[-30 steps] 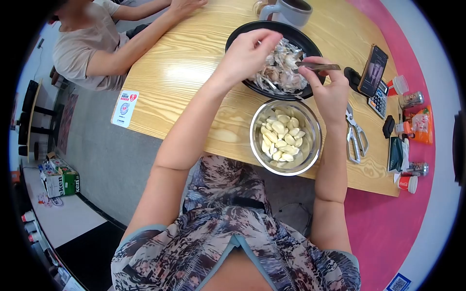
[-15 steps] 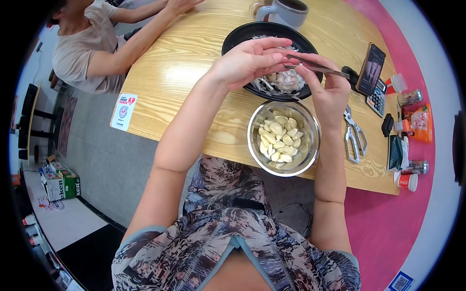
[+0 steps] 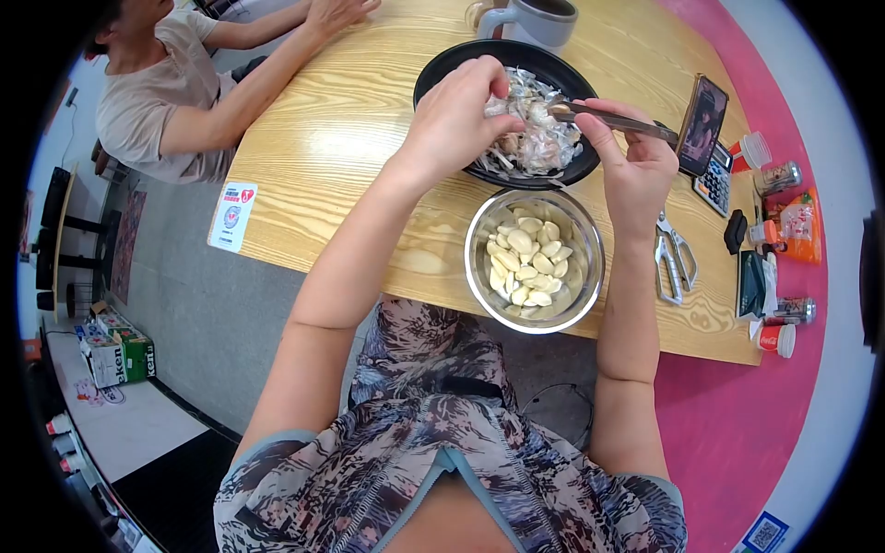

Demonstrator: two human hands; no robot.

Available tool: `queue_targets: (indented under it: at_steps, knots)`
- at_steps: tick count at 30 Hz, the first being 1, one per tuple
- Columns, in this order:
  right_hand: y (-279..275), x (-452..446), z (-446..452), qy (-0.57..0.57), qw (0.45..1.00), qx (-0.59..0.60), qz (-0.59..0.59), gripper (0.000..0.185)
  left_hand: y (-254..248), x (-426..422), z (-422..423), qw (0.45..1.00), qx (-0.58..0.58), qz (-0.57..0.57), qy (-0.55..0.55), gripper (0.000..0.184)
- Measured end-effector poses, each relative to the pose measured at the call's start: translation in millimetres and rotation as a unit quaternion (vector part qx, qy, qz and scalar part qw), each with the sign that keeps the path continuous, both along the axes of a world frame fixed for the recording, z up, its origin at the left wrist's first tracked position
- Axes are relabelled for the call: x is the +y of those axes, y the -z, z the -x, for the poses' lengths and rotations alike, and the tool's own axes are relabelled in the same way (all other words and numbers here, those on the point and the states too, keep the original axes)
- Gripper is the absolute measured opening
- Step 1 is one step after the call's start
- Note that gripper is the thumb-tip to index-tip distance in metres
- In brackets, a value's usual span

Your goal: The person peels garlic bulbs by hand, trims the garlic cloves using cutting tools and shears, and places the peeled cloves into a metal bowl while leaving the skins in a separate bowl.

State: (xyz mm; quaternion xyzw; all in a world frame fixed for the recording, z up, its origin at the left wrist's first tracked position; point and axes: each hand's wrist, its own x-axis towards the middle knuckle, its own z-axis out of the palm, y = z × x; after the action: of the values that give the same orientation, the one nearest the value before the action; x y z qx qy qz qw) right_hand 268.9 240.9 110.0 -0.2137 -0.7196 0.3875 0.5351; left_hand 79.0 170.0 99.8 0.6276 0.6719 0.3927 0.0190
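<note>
My right hand [image 3: 636, 152] is closed around a pair of metal tweezers [image 3: 627, 122], whose tips point left over a black plate [image 3: 441, 69]. A small pale brownish piece, which looks like a garlic clove [image 3: 560, 109], is at the tips. My left hand [image 3: 461, 115] hangs over the plate's left side, fingers bent, with a gap between thumb and forefinger; nothing shows in it. Papery garlic skins [image 3: 535, 138] are heaped on the plate. In front of it, at the table edge, a steel bowl [image 3: 587, 290] holds many peeled garlic cloves [image 3: 525, 258].
Scissors [image 3: 676, 263] lie to the right, near a propped phone [image 3: 702, 124] and a calculator [image 3: 713, 189]. A grey mug [image 3: 544, 26] stands behind the plate. Cups, jars and an orange packet [image 3: 800, 226] line the right edge. Another person [image 3: 171, 92] sits at the left.
My left hand has moved away from the tweezers, left and down toward the skins, its fingers now bent. My right hand has shifted slightly right with the tweezers. The phone's picture has changed.
</note>
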Motion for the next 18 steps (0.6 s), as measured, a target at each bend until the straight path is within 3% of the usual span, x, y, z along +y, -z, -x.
queue_targets:
  at_steps: [4,6,10,12,14,16,17,18]
  knots:
    - [1,0,1,0.009,1.000,-0.005,-0.008,0.016,-1,3,3,0.995,-0.005,0.096,0.028,0.027]
    - [1,0,1,0.011,1.000,-0.007,-0.010,0.016,7,6,6,0.989,0.063,0.122,0.052,0.018]
    - [1,-1,1,0.019,1.000,-0.011,-0.015,0.016,9,5,15,0.984,0.089,0.143,0.057,0.019]
    - [2,0,1,0.023,0.999,-0.015,-0.019,0.016,3,0,17,0.993,0.016,0.094,0.069,0.022]
    - [3,1,0,0.027,0.999,-0.021,-0.021,0.016,2,0,17,0.995,0.028,0.061,0.069,0.025]
    - [4,2,1,0.024,0.999,-0.026,-0.023,0.016,-1,0,12,0.994,0.012,-0.084,0.074,0.030]
    - [3,2,1,0.024,0.999,-0.026,-0.023,0.016,-3,-1,8,0.989,-0.060,-0.065,0.116,0.032]
    - [3,1,1,0.016,1.000,-0.021,-0.014,0.016,-5,-2,5,0.989,-0.060,-0.065,0.116,0.032]
